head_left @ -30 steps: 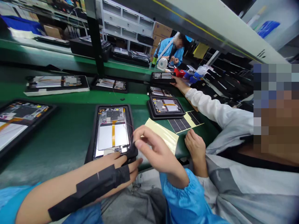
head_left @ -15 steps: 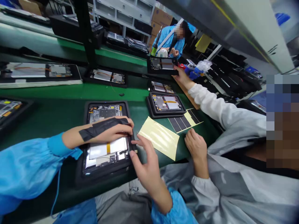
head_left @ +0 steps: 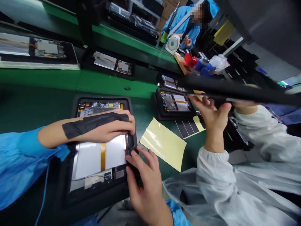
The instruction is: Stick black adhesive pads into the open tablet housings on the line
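An opened tablet, its circuit board and pale battery cells exposed, lies in a black foam tray in front of me. My left hand, with black tape along its back, reaches across the tablet. Its fingers are held together and bent down at the tablet's right edge, the fingertips partly hidden. Just below, my right hand has thumb and fingertips drawn together at the same edge. Whatever small thing may be between them is too hidden to name.
A yellowish backing sheet lies to the right, beside a sheet of black strips. Beyond are stacked trays with opened tablets. A co-worker's hands hold a dark tray at the right. More opened tablets stand along the back.
My view has shifted. My right fingertips have drawn closer together at the tablet's edge; my left hand stays across it. The co-worker has brought a tray nearer, now in both hands.
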A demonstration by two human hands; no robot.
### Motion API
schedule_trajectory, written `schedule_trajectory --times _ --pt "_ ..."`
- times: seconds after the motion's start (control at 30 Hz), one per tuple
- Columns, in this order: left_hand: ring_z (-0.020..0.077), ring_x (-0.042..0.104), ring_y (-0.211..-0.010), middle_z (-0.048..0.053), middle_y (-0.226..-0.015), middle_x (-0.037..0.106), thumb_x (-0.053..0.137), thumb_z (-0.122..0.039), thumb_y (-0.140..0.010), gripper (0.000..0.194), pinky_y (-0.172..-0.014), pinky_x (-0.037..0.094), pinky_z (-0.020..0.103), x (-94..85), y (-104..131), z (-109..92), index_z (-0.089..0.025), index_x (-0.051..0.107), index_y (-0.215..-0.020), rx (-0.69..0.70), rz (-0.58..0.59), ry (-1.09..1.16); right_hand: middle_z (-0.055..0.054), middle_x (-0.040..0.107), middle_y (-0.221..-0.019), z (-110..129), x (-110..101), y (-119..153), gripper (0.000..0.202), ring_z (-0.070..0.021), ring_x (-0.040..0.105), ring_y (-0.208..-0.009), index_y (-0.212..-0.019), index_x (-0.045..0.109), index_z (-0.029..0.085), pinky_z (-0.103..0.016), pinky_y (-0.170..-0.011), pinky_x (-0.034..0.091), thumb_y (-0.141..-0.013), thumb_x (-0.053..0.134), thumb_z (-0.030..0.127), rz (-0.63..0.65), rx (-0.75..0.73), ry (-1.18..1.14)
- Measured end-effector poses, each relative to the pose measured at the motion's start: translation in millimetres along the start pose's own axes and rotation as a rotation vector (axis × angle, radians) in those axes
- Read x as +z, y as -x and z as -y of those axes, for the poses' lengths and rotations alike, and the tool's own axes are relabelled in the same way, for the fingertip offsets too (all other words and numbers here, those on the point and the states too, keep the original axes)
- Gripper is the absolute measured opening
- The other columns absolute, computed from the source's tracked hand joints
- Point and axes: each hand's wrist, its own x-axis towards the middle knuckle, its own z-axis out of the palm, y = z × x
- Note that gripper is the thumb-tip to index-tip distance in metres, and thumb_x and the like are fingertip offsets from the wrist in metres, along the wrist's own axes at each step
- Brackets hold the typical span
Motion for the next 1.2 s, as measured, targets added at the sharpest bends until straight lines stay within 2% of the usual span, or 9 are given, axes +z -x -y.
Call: schedule_trajectory --times 0.1,0.2,0.3,0.4,0.47,0.6,0.83,1.03,1.2 --pt "0.0195 0.059 -0.112 0.005 -0.113 0.068 0.044 -0.005 -0.099 0.03 -0.1 0.04 0.028 2.6 5.2 -3.7 -0.021 0.068 -0.104 0.06 -0.048 -0.045 -0.006 0.077 -0.127 0.3 1.1 0.4 0.057 -0.0216 0.06 -0.136 -0.149 0.05 0.016 -0.041 -0.121 0.041 -0.095 0.053 0.0 0.01 0.007 -0.046" --pt "0.0194 0.059 -0.114 0.004 -0.114 0.068 0.042 0.002 -0.094 0.036 -0.103 0.042 0.027 7.1 9.8 -14.4 -0.022 0.067 -0.105 0.079 -0.026 0.07 -0.006 0.077 -0.128 -0.3 2.4 1.0 0.063 -0.0209 0.059 -0.138 -0.154 0.044 0.017 -0.04 -0.119 0.045 -0.095 0.055 0.0 0.003 0.034 -0.116" --pt "0.0165 0.063 -0.098 0.003 -0.105 0.067 0.042 0.003 -0.09 0.035 -0.092 0.046 0.023 10.6 10.6 -27.8 -0.021 0.067 -0.097 -0.005 0.029 0.215 -0.007 0.076 -0.129 -2.2 5.2 2.4 0.065 -0.0219 0.057 -0.14 -0.155 0.044 0.018 -0.042 -0.117 0.048 -0.094 0.055 -0.001 -0.015 0.042 -0.149" --pt "0.0148 0.064 -0.086 0.002 -0.096 0.066 0.045 0.003 -0.085 0.032 -0.084 0.048 0.021 11.6 8.0 -34.6 -0.019 0.067 -0.089 -0.049 0.086 0.235 -0.007 0.078 -0.125 -3.0 9.8 6.1 0.066 -0.0232 0.059 -0.138 -0.155 0.043 0.018 -0.045 -0.116 0.047 -0.093 0.056 -0.002 -0.057 0.046 -0.159" --pt "0.0151 0.065 -0.087 0.002 -0.096 0.067 0.047 0.003 -0.082 0.031 -0.085 0.049 0.02 11.6 5.6 -34.0 -0.02 0.067 -0.085 -0.035 0.115 0.214 -0.006 0.079 -0.123 -2.2 13.1 9.3 0.066 -0.0244 0.06 -0.136 -0.154 0.044 0.02 -0.047 -0.116 0.046 -0.093 0.056 -0.003 -0.088 0.048 -0.166" --pt "0.0174 0.064 -0.087 0.003 -0.091 0.066 0.048 0.003 -0.078 0.027 -0.084 0.049 0.023 11.4 0.8 -28.5 -0.02 0.063 -0.079 0.03 0.09 0.176 -0.005 0.08 -0.121 0.3 16.3 12.2 0.068 -0.0264 0.063 -0.13 -0.152 0.047 0.025 -0.05 -0.113 0.044 -0.091 0.056 -0.003 -0.128 0.061 -0.179" --pt "0.0203 0.062 -0.093 0.003 -0.09 0.068 0.049 0.001 -0.083 0.027 -0.085 0.048 0.028 6.7 -2.3 -21.3 -0.021 0.058 -0.073 0.082 0.064 0.13 -0.003 0.081 -0.12 0.1 7.8 5.9 0.071 -0.0267 0.067 -0.103 -0.153 0.045 0.027 -0.047 -0.093 0.048 -0.09 0.059 -0.002 -0.065 0.065 -0.135" --pt "0.0239 0.06 -0.098 0.004 -0.093 0.067 0.046 -0.002 -0.087 0.026 -0.09 0.045 0.035 12.1 3.4 -15.7 -0.022 0.059 -0.077 0.136 0.001 0.11 -0.004 0.079 -0.125 -0.8 4.4 5.6 0.072 -0.0261 0.064 -0.11 -0.154 0.044 0.027 -0.045 -0.095 0.051 -0.09 0.06 -0.002 -0.007 0.093 -0.193" --pt "0.0204 0.061 -0.088 0.003 -0.089 0.065 0.046 -0.001 -0.086 0.027 -0.083 0.047 0.03 14.2 6.2 -17.6 -0.023 0.062 -0.082 0.106 0.024 0.213 -0.006 0.077 -0.126 -2.9 6.5 8.5 0.071 -0.0267 0.065 -0.113 -0.154 0.044 0.027 -0.046 -0.097 0.053 -0.091 0.059 -0.002 -0.011 0.117 -0.228"
